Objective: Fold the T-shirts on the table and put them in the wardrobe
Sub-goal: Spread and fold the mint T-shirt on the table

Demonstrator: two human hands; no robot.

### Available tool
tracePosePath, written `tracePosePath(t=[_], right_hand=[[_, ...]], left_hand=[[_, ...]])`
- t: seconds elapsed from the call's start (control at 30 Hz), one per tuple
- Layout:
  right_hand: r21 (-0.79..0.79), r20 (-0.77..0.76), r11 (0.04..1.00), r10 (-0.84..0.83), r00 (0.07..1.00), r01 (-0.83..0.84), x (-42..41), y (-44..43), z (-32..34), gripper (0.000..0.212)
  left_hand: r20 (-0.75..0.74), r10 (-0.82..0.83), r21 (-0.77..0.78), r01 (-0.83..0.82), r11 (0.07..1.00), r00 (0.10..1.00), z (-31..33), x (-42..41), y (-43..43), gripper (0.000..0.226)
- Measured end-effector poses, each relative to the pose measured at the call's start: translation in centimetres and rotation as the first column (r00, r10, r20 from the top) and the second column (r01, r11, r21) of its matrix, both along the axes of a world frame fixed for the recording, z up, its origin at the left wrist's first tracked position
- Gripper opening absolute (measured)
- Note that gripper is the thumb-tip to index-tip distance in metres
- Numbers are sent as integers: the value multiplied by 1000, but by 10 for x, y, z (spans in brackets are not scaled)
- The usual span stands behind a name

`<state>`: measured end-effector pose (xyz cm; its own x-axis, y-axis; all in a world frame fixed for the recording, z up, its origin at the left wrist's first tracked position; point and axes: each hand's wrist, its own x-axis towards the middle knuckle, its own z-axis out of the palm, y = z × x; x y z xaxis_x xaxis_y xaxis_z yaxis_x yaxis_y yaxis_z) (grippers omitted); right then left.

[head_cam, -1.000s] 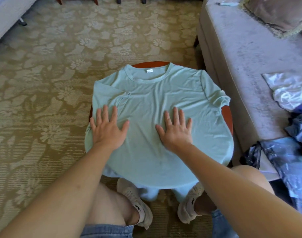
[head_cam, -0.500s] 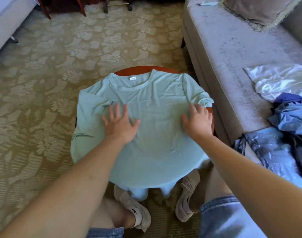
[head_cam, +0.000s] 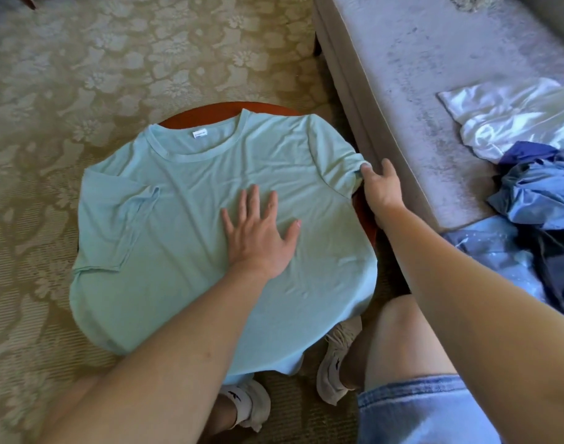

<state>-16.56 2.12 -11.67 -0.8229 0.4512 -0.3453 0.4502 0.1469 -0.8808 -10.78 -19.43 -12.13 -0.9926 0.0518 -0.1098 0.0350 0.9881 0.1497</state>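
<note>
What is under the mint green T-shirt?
A round reddish-brown table; only its rim shows, beyond the collar and near the right hand. The T-shirt hides its top.

Spread flat on the tabletop (head_cam: 210,112): T-shirt (head_cam: 184,238), collar at the far side, hem hanging over the near edge. On its middle, palm down: left grip (head_cam: 258,232). At the tip of the sleeve on the right, touching it: right grip (head_cam: 381,187). Just right of the tabletop: sofa (head_cam: 418,75), with a heap of clothes (head_cam: 530,193) on its seat. Under it all: carpet (head_cam: 82,75).
</note>
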Motion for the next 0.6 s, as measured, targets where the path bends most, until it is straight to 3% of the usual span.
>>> tracePosePath(t=[0.07, 0.13, 0.23, 0.43, 0.6], right_hand=[[-150, -14, 986, -78, 997, 75, -6, 7, -2, 62], [-200, -22, 974, -116, 993, 109, -10, 16, -2, 47], [-160, -46, 983, -97, 994, 89, -13, 29, 5, 27], [-96, -126, 995, -52, 991, 40, -24, 39, 28, 20], [-219, -141, 971, 63, 988, -93, -40, 39, 34, 75]], left_hand=[[-1, 9, 10, -9, 1000, 1000, 1, 0, 0, 72], [-7, 14, 11, -14, 1000, 1000, 1, 1, 0, 72], [-18, 14, 8, -14, 1000, 1000, 1, 2, 0, 70], [-51, 26, 13, -25, 1000, 998, 1, 4, 0, 67], [-48, 30, 11, -30, 1000, 998, 2, 3, 1, 66]])
